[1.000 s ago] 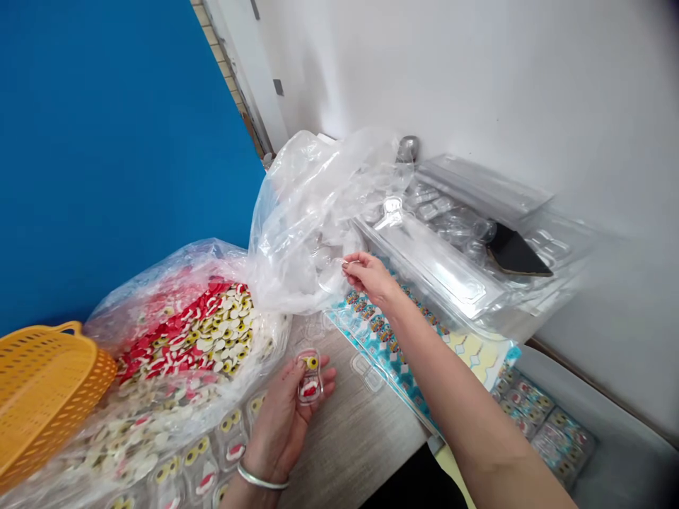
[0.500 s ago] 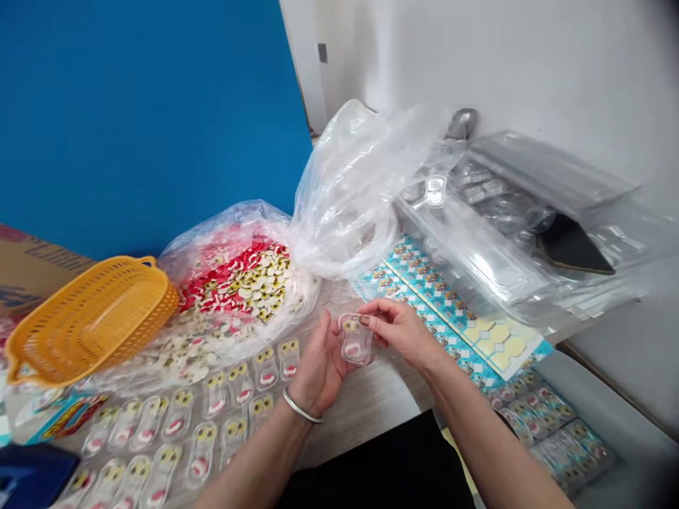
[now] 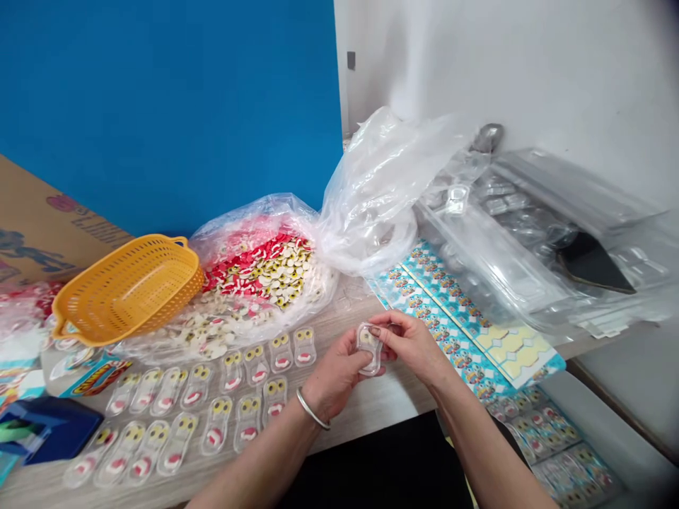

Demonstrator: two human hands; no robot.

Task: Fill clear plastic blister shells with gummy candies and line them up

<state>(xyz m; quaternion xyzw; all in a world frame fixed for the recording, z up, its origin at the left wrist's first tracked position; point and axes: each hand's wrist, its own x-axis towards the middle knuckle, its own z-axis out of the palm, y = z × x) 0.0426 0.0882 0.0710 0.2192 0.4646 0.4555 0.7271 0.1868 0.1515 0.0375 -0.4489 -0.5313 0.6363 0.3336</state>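
Between my two hands is a small clear plastic blister case with yellow eye pieces showing in its upper part. My left hand grips its lower left side, the thumb lying across the front. At its upper right edge, the thumb and fingers of my right hand pinch the case. To the left, rows of similar filled cases lie on the table, each with two yellow eyes and a red-and-white mouth piece. Sheets of blue printed stickers with peeled yellow backing lie beyond my right hand.
A clear bag of red, white and yellow pieces lies behind the rows, beside an orange basket. A blue tape dispenser stands at left. Clear plastic packaging is piled at right, with more filled cases below.
My left thumb has come over the front of the case, which both hands still hold. The camera view has shifted, so the surroundings appear farther right.
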